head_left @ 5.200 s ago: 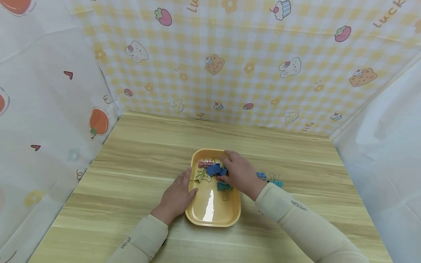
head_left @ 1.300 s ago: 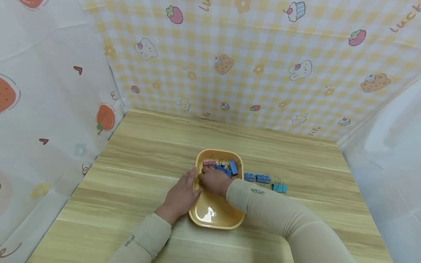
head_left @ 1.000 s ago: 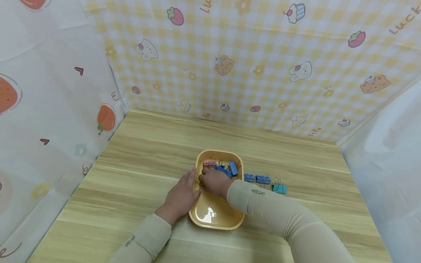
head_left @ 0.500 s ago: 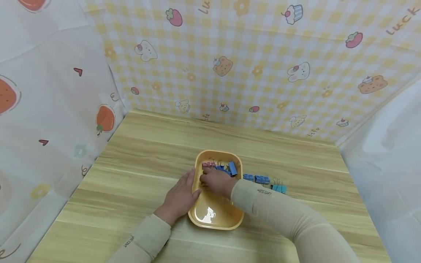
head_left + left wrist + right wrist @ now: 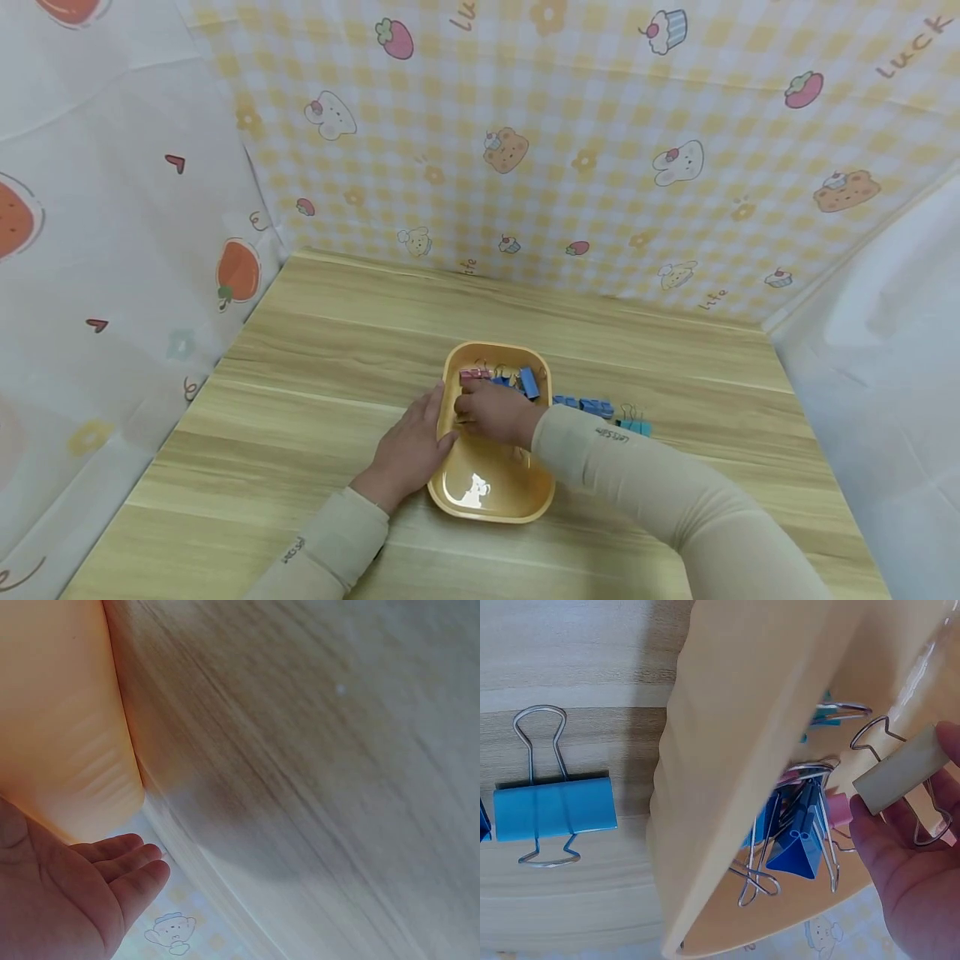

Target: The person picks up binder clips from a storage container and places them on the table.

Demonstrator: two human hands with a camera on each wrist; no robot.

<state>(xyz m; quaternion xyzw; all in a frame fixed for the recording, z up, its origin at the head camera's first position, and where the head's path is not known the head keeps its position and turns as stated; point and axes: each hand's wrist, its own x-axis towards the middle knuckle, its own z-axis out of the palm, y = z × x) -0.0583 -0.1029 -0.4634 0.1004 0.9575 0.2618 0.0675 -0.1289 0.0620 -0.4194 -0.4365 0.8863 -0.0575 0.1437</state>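
My left hand [image 5: 408,450] lies with straight fingers along the left side of the yellow plastic tray [image 5: 495,487]; in the left wrist view its fingers are beside the outer wall. Inside the tray, my right hand [image 5: 495,410] pinches a pale yellow binder clip [image 5: 900,771] between thumb and fingers, its wire handles sticking out on both sides. Beyond that hand sit a pink binder clip [image 5: 474,375] and a blue binder clip [image 5: 529,382] against the right wall. More blue clips [image 5: 799,840] are heaped close by, partly hidden by the hand in the head view.
On the wooden table [image 5: 352,333], right of the tray, lie blue binder clips [image 5: 596,407] and a teal binder clip [image 5: 555,808], partly behind the right sleeve. A teal clip [image 5: 829,714] also shows inside the tray. Patterned cloth walls [image 5: 525,200] stand behind and at the sides.
Since the oldest frame, my right hand has moved left across the tray to the yellow clip and holds it; a blue clip now lies by the right wall. Over the last second it shifted slightly right.
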